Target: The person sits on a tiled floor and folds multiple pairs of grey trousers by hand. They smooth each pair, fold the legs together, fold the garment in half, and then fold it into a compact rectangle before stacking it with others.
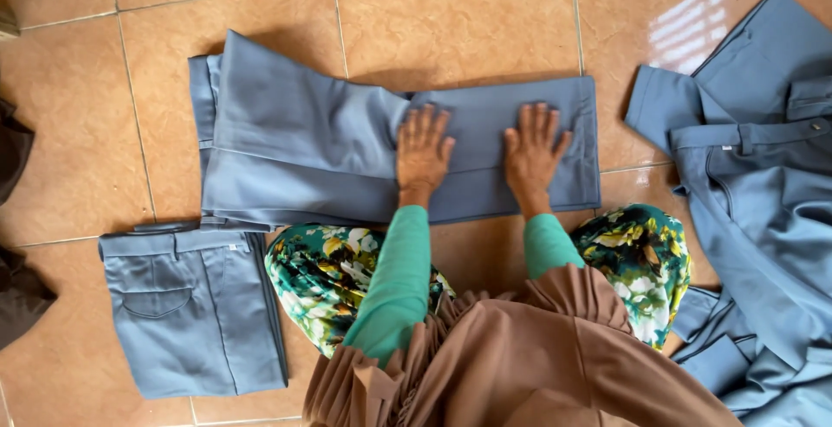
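Tiled floor (451,19) holds grey trousers (347,149), half folded. Left hand (421,151) and right hand (533,149) press flat, fingers spread, gripping nothing. Slick tile could let the fold slide; uneven pressure may crease it.

Even, soft daylight fills the head view; exposure is moderate and colours read true. A streaked white glare patch (689,24) lies on the glossy floor tiles (451,11), up and to the right of the right hand (533,151), indicating a light source beyond the upper right. Faint, short shadows edge the trousers (347,145) beneath both flat palms, left hand (422,151) included. Focus is sharp throughout; grout lines bow slightly near the frame edges.
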